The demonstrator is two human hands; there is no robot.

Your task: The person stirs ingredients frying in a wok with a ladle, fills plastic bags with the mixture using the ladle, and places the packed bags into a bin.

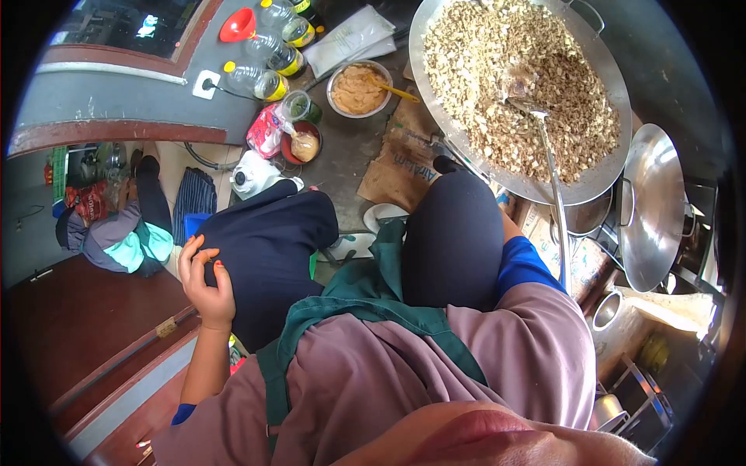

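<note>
Only clear read: cardboard on the floor, just beside the pan, printed "AirAlam" in dark letters, running at a slant. Second cardboard, below the pan's lower edge: bits of blue-green print, partly covered, no full word. Red packet at far left: large white lettering, too blurred to spell out. Pink-and-white bag: white marks on pink, can't read. Clear bottles with yellow caps: yellow-and-dark labels, print too small to read.
</note>
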